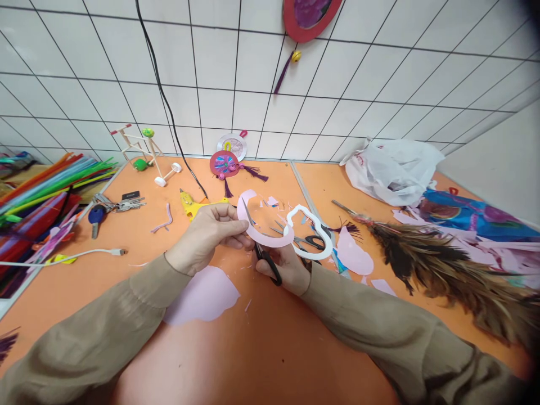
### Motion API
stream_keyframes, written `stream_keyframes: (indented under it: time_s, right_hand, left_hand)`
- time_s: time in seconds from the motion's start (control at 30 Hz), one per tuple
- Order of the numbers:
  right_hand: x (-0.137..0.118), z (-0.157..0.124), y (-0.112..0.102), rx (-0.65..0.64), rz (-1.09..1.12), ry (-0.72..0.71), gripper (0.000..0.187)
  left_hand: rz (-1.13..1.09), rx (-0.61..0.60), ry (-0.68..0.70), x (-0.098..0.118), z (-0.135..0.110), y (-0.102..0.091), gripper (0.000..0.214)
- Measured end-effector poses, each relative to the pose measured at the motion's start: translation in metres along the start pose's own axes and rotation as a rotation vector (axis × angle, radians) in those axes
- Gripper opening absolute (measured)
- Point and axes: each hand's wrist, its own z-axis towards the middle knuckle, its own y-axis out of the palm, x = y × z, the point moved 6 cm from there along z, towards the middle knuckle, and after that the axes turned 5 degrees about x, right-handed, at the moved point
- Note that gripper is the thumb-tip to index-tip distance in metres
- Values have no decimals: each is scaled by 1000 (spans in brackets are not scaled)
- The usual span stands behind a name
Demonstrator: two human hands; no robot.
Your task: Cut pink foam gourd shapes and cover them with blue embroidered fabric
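The left hand (206, 236) holds the pink paper arc (270, 239) above the orange table (270, 349), fingers clamped on its left edge. The right hand (289, 270) grips the black-handled scissors (264, 256) (blades parted across the strip). A clean curve probably comes from feeding the paper round, not swinging the blades.

On the orange table (261, 354) in front of you:
- Far left: a bundle of coloured pipe cleaners (46, 185) is lying fanned out, with a bunch of keys (116, 205) and a white cable (63, 257) resting beside it.
- Upper left of centre: a wooden stick model (145, 154) is standing by the wall, and a yellow glue gun (190, 206) is lying near it.
- Upper centre: a purple tasselled disc (225, 165) is lying flat.
- Lower centre: a pink paper offcut (202, 295) is lying loose.
- Right: brown feathers (439, 267) are sprawling below a white plastic bag (392, 169) and blue patterned paper (464, 216).
- Top centre: a red oval ornament (291, 22) is hanging on the tiled wall.
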Motion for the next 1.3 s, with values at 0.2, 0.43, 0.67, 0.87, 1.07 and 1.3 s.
stream_keyframes:
  time_s: [0.2, 0.43, 0.67, 0.87, 1.07, 1.3]
  right_hand:
    - [-3, 1, 1, 9, -2, 14, 40]
    - [-4, 2, 2, 0, -3, 1, 39]
    - [0, 2, 2, -34, -80, 48, 46]
    - [-3, 2, 4, -53, -68, 119, 38]
    - [7, 2, 10, -49, -145, 215, 28]
    - [-13, 3, 20, -166, -728, 28, 32]
  left_hand:
    - [1, 7, 3, -1, 0, -1, 14]
    - [-4, -7, 0, -3, 1, 0, 15]
    - [-23, -19, 49, 0, 3, -3, 14]
    - [-70, 80, 151, 12, 7, -15, 17]
    - [-197, 161, 360, 38, 6, -32, 15]
    - [-255, -117, 455, 67, -18, -22, 10]
